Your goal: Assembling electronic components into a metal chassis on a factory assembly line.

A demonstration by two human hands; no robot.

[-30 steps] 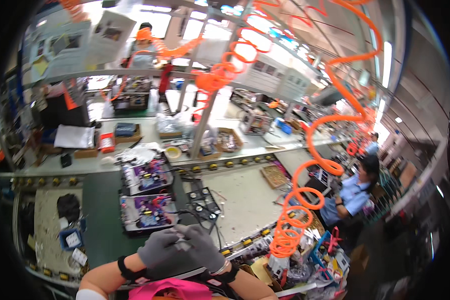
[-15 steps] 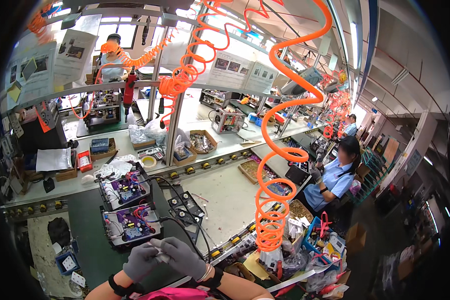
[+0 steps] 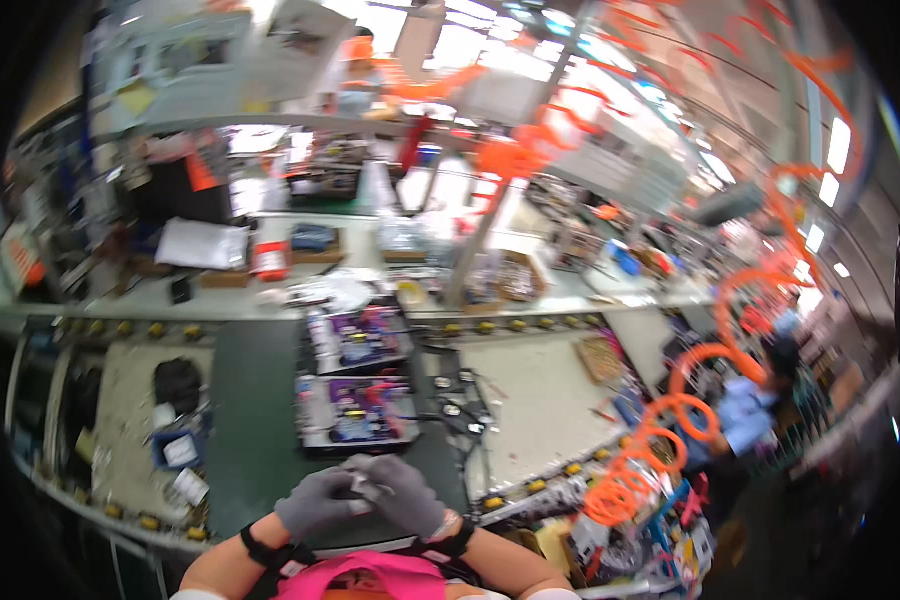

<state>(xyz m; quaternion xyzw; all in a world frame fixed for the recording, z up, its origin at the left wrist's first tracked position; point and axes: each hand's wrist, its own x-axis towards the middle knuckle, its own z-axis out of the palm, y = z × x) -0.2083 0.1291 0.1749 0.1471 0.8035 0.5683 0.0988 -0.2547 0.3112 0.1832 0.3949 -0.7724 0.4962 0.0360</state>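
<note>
My left hand [image 3: 320, 505] and my right hand [image 3: 402, 495], both in grey gloves, meet low in the middle over the dark green board. Their fingers are closed together around a small pale thing [image 3: 364, 487], too blurred and covered to name. Just beyond my hands lies a black open casing with a purple circuit board and coloured wires, the nearer electronic unit [image 3: 358, 412]. Right behind it sits a second, similar electronic unit [image 3: 360, 338]. Neither hand touches them.
The dark green board [image 3: 255, 420] lies on a roller conveyor. Black frame parts [image 3: 460, 400] lie right of the units. An orange coiled hose [image 3: 685, 400] hangs at right, near a cluttered bin [image 3: 620, 550] and a co-worker in a blue shirt [image 3: 745, 415]. Far side: shelf with a red box [image 3: 270, 260].
My view has swung left, so the units, hose and co-worker appear further right, and the picture is smeared. My hands stay together, still closed around the small pale thing.
</note>
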